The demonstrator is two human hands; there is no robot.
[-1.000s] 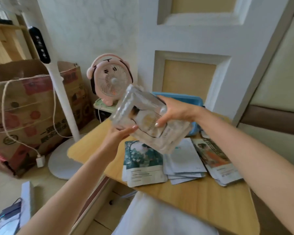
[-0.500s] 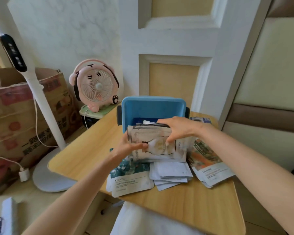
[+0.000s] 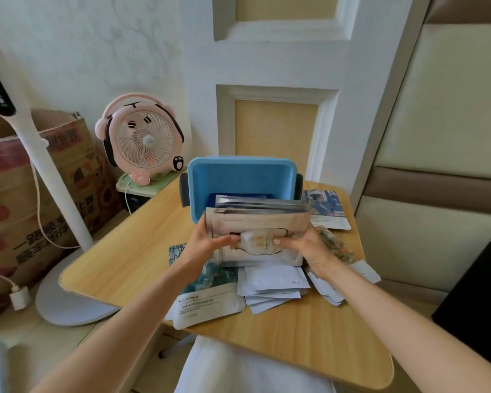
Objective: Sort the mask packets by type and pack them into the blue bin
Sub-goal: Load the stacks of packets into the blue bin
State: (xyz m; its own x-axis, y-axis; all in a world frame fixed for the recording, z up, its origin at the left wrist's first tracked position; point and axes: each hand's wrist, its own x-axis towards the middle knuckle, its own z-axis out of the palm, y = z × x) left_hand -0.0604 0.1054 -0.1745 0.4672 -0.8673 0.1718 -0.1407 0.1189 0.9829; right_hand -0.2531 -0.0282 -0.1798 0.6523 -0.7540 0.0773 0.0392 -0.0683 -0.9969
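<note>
On the wooden worktop [image 3: 119, 268], by a white panelled wall, stands the blue bin [image 3: 241, 177]. The left hand [image 3: 207, 245] and right hand [image 3: 306, 245] each clamp an end of the beige packet stack [image 3: 261, 225] at the bin's near rim, long axis running left to right; the teal packet [image 3: 210, 302] lying nearer reads KISSMWAH

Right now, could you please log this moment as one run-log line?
hands: left hand and right hand both grip beige packet stack | stack: at blue bin mouth | unpacked: loose packets on table

Pink fan [image 3: 143, 140] beside cardboard box [image 3: 26, 194], white stand [image 3: 51, 182].
</note>
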